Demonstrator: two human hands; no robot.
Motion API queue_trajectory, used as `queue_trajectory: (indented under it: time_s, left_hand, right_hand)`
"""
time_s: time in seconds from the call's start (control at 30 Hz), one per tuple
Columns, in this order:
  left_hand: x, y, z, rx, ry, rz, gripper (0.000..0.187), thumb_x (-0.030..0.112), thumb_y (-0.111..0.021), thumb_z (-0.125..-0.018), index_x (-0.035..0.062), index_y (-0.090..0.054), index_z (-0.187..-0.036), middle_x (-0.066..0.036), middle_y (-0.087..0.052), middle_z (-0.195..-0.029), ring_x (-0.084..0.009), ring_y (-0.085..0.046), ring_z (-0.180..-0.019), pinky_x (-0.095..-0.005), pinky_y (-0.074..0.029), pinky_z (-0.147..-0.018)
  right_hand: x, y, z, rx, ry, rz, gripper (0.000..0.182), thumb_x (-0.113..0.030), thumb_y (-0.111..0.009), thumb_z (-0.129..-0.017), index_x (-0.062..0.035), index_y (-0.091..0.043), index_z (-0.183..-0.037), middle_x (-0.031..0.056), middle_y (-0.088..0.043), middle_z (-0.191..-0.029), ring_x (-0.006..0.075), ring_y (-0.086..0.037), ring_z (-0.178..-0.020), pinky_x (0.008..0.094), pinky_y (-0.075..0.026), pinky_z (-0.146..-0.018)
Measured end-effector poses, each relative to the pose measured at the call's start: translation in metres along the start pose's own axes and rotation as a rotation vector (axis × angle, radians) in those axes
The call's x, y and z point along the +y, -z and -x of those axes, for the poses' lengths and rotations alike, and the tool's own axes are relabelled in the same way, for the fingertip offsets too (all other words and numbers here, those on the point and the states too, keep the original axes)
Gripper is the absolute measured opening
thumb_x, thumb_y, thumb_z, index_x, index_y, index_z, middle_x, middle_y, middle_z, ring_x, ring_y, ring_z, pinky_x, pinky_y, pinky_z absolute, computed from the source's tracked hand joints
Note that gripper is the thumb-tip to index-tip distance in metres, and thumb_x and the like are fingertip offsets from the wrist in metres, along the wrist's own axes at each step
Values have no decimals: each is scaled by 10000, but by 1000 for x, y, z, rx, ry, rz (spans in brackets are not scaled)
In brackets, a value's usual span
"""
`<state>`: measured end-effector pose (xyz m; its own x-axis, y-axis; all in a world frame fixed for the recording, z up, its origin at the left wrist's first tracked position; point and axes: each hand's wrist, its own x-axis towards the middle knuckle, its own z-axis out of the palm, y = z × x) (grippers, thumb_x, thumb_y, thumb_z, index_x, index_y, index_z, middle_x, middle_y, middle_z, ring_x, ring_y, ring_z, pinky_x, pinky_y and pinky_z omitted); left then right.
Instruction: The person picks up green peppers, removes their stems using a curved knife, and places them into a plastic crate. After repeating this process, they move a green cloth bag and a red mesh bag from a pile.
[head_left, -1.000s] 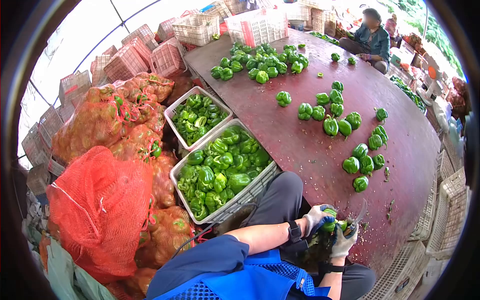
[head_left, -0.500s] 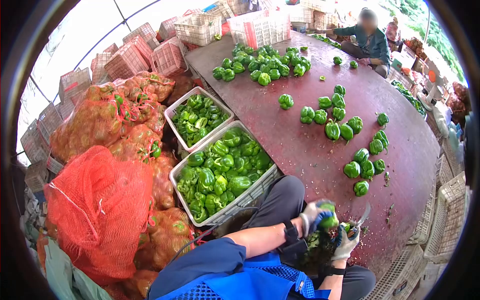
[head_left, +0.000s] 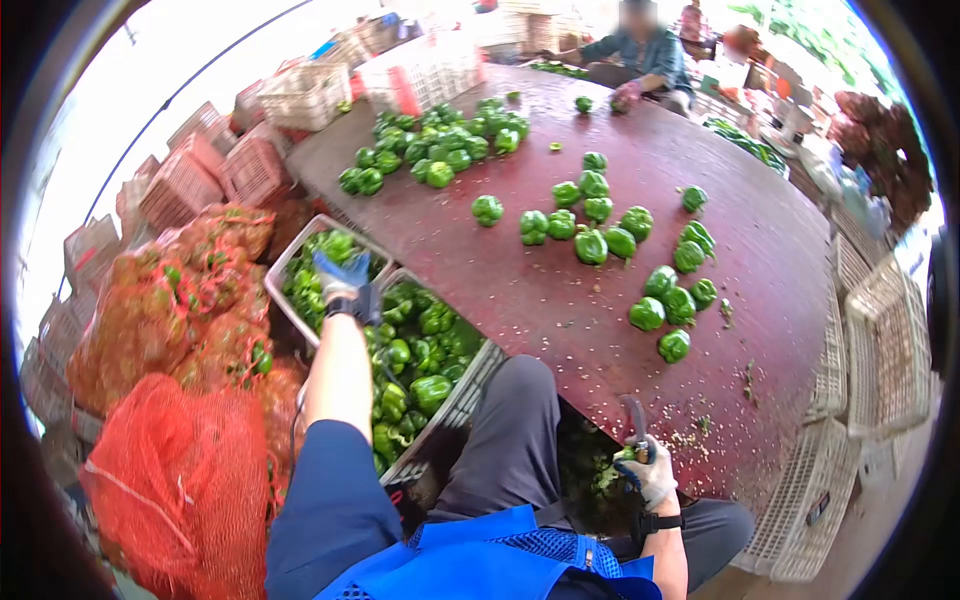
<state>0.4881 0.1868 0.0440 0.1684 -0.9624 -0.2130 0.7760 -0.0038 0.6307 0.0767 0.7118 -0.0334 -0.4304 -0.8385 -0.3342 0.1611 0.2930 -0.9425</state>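
My left hand (head_left: 343,274), in a blue and white glove, reaches over the farther crate (head_left: 275,290) of green bell peppers. Its fingers are spread above the peppers and nothing shows in them. My right hand (head_left: 655,474), gloved too, is closed around the handle of a knife (head_left: 638,424) at the near table edge; the short curved blade points away from me. A bit of green shows by the right fingers. The nearer crate (head_left: 470,400), full of green bell peppers, stands beside my knee, partly behind my left forearm.
Whole bell peppers (head_left: 592,247) stand scattered on the dark red table (head_left: 560,340), with a larger heap (head_left: 440,145) toward the back. Seeds litter the near edge. Red mesh sacks (head_left: 180,480) lie on the left. Another person (head_left: 640,65) sits across the table. Plastic crates (head_left: 890,350) line the right.
My left hand has moved from beside the knife to the farther crate and no longer holds the bell pepper. The right hand keeps the knife. The view has shifted to the right.
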Motion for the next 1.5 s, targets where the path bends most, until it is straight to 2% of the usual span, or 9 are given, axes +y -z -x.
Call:
queue_trajectory:
  time_s: [0.1, 0.23, 0.47, 0.57, 0.63, 0.97, 1.13, 1.23, 1.5]
  left_hand:
    - [-12, 21, -24, 182, 127, -340, 317, 395, -640, -904, 108, -616, -1036, -75, -648, -865, -245, -651, -766, -408, -554, -665]
    - [-96, -24, 48, -190, 223, -628, 131, 182, -637, -907, 76, -624, -982, -64, -616, -766, -224, -598, -560, -348, -522, -503]
    - [-272, -120, 105, -913, -159, -1433, 596, 156, -764, -826, 79, -549, -1377, -108, -648, -1253, -208, -666, -978, -322, -567, -784]
    - [-315, -160, 132, -1152, -642, -1740, 714, 207, -745, -794, 122, -470, -1448, -148, -466, -1479, -335, -460, -1337, -396, -368, -1132]
    - [-342, -176, 136, -1156, -540, -1945, 770, 229, -731, -797, 166, -403, -1491, -152, -328, -1564, -345, -330, -1428, -407, -307, -1179]
    - [-366, -189, 142, -1007, -736, -1941, 640, 185, -827, -656, 144, -602, -1254, -174, -540, -1257, -361, -510, -1196, -411, -431, -1037]
    - [-350, -168, 168, -1089, -447, -1827, 472, 220, -866, -652, 93, -692, -1072, -134, -699, -987, -281, -667, -948, -371, -538, -839]
    - [-328, -139, 217, -1080, 541, -1456, 327, 109, -796, -762, -14, -681, -1043, -68, -706, -898, -143, -661, -726, -299, -555, -646]
    - [-311, -85, 345, -993, 764, -1233, 228, 119, -786, -822, -14, -681, -973, -62, -682, -829, -130, -639, -680, -267, -527, -574]
  right_hand:
    - [-28, -2, 8, -82, -42, 305, 324, 1, -768, -741, -7, -652, -1044, 68, -714, -856, 135, -668, -785, 284, -538, -724]
    - [-2, 11, 7, -164, -134, 202, 317, 2, -757, -749, -6, -652, -1048, 64, -726, -869, 129, -679, -819, 289, -540, -732]
    - [3, 21, 7, -156, -52, 484, 505, -130, -776, -754, -35, -630, -1227, 160, -707, -1067, 273, -678, -989, 360, -518, -903]
    - [-10, 21, 8, -65, -83, 462, 500, -132, -766, -767, -39, -622, -1237, 158, -709, -1051, 266, -681, -978, 359, -523, -889]
    - [-8, 24, 5, 3, -49, 442, 504, -141, -761, -774, -40, -614, -1246, 152, -710, -1027, 262, -682, -960, 363, -528, -874]
    - [-9, 26, -9, 208, 69, 225, 417, -151, -737, -796, -19, -625, -1176, 123, -704, -906, 218, -679, -826, 354, -538, -779]
    - [-14, 22, -7, 282, 119, 89, 348, -196, -717, -866, 11, -617, -1127, 70, -645, -786, 135, -587, -704, 321, -501, -666]
    - [-13, 20, -8, 318, 123, -60, 335, -222, -686, -913, 17, -607, -1136, 52, -600, -746, 126, -533, -675, 316, -469, -623]
    - [-4, 16, -8, 335, 214, 273, 348, -222, -647, -913, -25, -592, -1195, 179, -676, -882, 350, -667, -786, 421, -521, -713]
